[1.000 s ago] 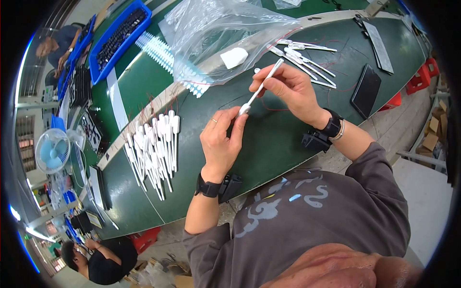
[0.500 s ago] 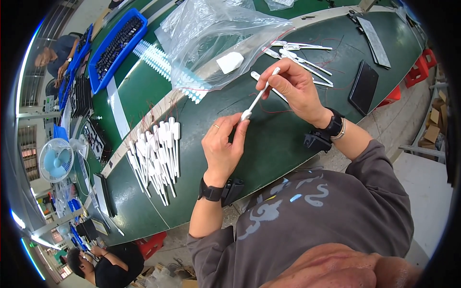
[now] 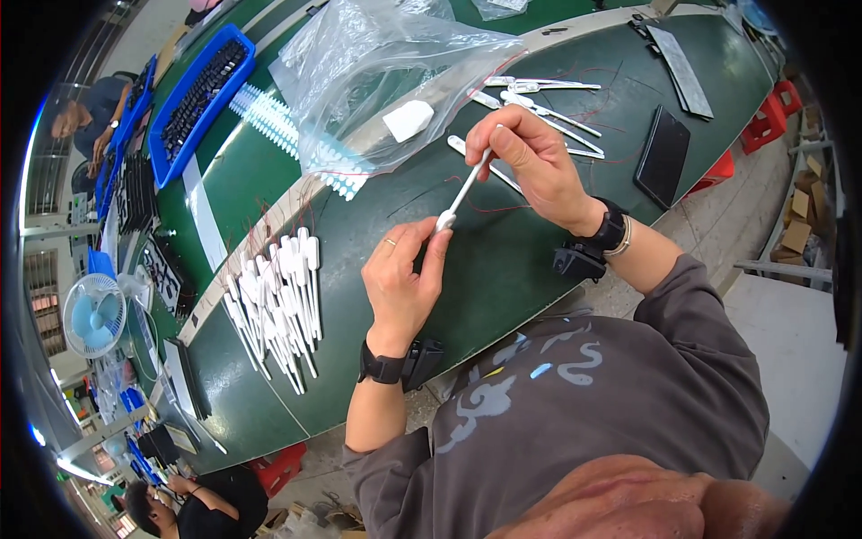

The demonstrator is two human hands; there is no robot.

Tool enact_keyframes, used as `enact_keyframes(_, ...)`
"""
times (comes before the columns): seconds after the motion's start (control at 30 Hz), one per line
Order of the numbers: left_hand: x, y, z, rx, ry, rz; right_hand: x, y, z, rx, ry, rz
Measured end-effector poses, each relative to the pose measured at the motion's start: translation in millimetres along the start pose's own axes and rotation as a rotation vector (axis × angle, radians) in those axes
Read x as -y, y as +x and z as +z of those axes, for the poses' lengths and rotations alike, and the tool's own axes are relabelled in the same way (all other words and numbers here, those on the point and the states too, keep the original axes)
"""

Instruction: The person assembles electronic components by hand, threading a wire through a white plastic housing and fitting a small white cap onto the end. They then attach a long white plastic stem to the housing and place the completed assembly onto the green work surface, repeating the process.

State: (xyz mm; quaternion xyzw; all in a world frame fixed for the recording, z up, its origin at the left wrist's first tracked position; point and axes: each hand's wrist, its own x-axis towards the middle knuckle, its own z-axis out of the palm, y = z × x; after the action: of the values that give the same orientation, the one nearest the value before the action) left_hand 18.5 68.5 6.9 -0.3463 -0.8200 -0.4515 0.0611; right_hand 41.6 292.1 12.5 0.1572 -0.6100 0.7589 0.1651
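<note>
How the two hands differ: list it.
The left hand pinches the wide end of the white stick; the right hand grips its thin stem. The left hand wears a ring; none shows on the right hand. Both hold the same stick, with a black strap at each wrist.

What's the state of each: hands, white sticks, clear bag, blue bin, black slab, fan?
Left hand: pinching lower end of held stick
Right hand: gripping its upper end
Held stick: slanted between both hands
Left stick pile: heaped, roughly aligned
Right sticks: loose, spread out
Clear bag: crumpled
Blue bin: loaded with black parts
Black slab: lying flat
Fan: spinning or not, can't tell
</note>
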Motion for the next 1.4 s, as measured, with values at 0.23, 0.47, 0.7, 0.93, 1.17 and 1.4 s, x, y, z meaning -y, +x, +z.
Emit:
enact_keyframes(0.23,4,-3,-1,0.236,-0.650,-0.547,1,9,1,-0.127,0.149,0.275)
enact_keyframes(0.47,4,3,-9,0.474,-1.199,-0.794,3,13,-5,-0.128,0.256,0.434)
enact_keyframes(0.7,5,5,-10,0.468,-1.197,-0.793,-6,14,-8,-0.136,0.231,0.444)
enact_keyframes(0.93,11,6,-10,0.436,-1.280,-0.811,-5,9,2,0.203,0.090,0.599)
enact_keyframes(1.17,-1,6,-13,0.280,-1.110,-0.746,-14,7,2,0.204,0.234,0.675)
enact_keyframes(1.4,-9,-6,-9,0.007,-0.463,-0.360,-19,6,-1,0.053,0.467,0.735)
